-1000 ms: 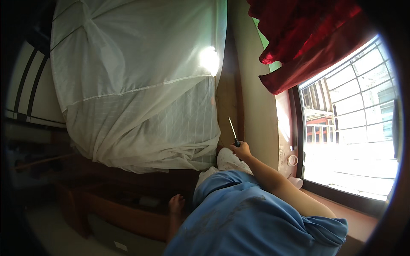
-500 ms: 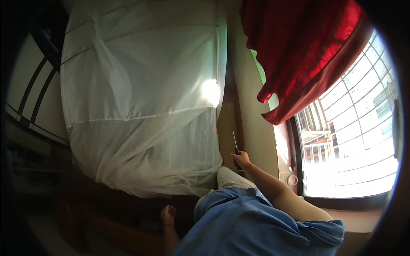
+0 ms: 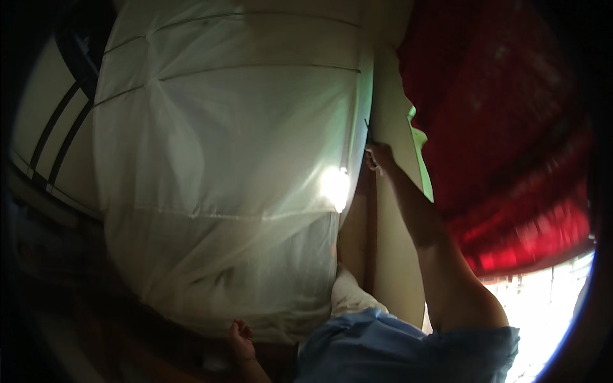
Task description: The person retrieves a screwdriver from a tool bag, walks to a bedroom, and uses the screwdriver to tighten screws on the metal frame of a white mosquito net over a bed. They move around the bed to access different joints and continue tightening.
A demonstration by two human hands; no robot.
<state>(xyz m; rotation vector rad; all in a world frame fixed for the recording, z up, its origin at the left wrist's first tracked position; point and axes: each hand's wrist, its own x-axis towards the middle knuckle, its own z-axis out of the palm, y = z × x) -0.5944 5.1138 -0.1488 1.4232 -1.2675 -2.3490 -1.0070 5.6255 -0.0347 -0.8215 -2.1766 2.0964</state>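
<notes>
My right hand [image 3: 378, 157] is raised, arm stretched forward, beside the right edge of a sheer white net [image 3: 255, 140]. It is closed round a thin-bladed tool [image 3: 367, 127] with a dark handle. Only the narrow upper part shows, pointing up, and I cannot tell its exact kind. Low and to the left, my left hand [image 3: 241, 341] hangs near the bottom of the net with its fingers loosely curled. Nothing shows in it, and it touches nothing that I can see.
A red curtain [image 3: 511, 140] hangs on the right in front of a bright window [image 3: 543, 306]. Between net and curtain stands a pale wall panel [image 3: 399, 255]. Dark curved bars [image 3: 48, 127] are at the far left. A glare spot lies on the net.
My right hand has moved up and forward along the net's edge with the thin-bladed tool. The red curtain now covers much more of the window. My left hand has shifted slightly down and left.
</notes>
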